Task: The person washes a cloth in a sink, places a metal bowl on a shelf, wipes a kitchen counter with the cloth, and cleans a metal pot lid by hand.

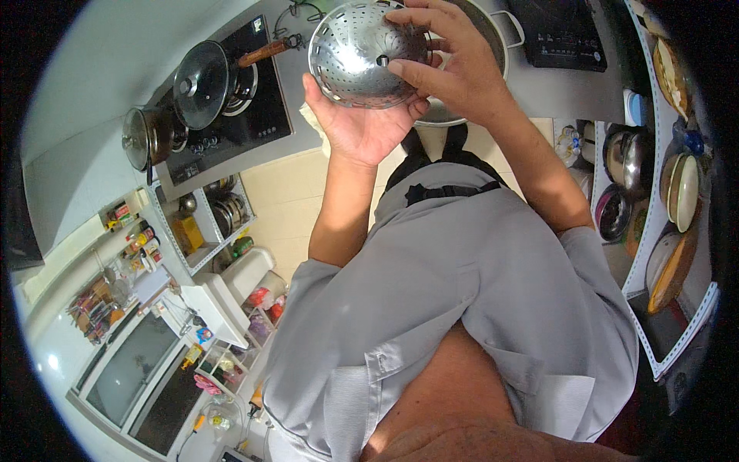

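A stainless steel folding steamer basket [352, 63], perforated all over, is held up in front of me with its short central post facing the camera. My left hand [364, 130] cups it from below, thumb along its left edge. At its right side my right hand [456, 63] grips the overlapping petals, the thumb close to the post and the other fingers spread over the top. Behind the basket is a large metal pot [497, 36] with a loop handle, largely hidden by the basket and my right hand.
On the left, a black gas hob [265, 86] carries a glass-lidded pan [202, 84] with a wooden handle and a small lidded pot [137, 138]. A black induction cooker [560, 34] lies on the right counter. Pale cloth [316, 124] hangs by the counter edge. Shelves [649, 190] hold pans and dishes.
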The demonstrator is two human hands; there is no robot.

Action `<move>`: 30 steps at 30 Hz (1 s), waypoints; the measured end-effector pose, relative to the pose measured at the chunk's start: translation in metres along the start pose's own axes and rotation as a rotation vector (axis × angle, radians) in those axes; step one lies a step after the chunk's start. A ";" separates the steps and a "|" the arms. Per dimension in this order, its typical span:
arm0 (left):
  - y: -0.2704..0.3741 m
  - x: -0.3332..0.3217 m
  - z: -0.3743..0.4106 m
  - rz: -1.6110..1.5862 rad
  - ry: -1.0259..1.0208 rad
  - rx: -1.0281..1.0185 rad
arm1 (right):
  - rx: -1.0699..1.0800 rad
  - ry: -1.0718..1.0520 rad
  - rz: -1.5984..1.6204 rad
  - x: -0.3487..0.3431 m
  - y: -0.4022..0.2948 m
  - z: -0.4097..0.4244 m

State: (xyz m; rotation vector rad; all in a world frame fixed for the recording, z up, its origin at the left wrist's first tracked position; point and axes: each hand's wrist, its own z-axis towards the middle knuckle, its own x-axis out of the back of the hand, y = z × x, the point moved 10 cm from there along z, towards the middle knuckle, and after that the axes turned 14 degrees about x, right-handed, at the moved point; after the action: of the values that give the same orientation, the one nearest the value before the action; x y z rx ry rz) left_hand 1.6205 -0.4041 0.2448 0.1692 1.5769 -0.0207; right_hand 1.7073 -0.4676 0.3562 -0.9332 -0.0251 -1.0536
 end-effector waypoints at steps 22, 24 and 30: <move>0.032 0.017 -0.021 1.090 0.834 -0.435 | -0.366 0.088 0.275 0.005 0.034 -0.024; 0.037 -0.005 -0.024 1.234 0.833 -0.631 | -0.265 0.089 0.155 0.004 0.037 -0.027; 0.044 -0.010 -0.024 1.460 0.912 -0.604 | -0.251 0.072 0.083 0.010 0.033 -0.029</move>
State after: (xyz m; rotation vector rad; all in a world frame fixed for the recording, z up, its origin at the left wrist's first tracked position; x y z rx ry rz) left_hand 1.6025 -0.3592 0.2595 0.8919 1.8842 1.8529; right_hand 1.7256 -0.4887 0.3213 -1.1119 0.2076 -1.0277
